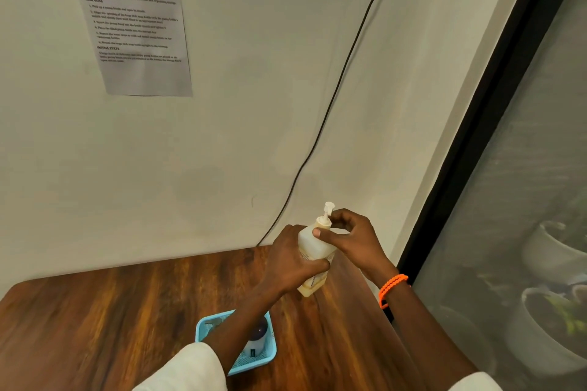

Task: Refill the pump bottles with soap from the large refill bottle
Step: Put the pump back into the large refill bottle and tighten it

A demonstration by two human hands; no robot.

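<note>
Upper left of the frame, a printed paper sheet point(131, 25) hangs on the pale wall. Lower centre, a light-blue mesh plastic basket point(203, 327) sits on the brown wooden bench point(95, 320), holding a white bottle with a dark cap point(256, 341). Right of centre, the left hand point(290, 259) wraps its fingers round a pale-yellow translucent pump bottle point(313, 243), tilted above the bench. The right hand point(351, 240) pinches the white pump head point(327, 211); an orange beaded bracelet point(392, 287) circles its wrist.

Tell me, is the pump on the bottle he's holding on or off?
On. The pump sits in the neck of the pump bottle, with the right hand gripping its collar.
</note>
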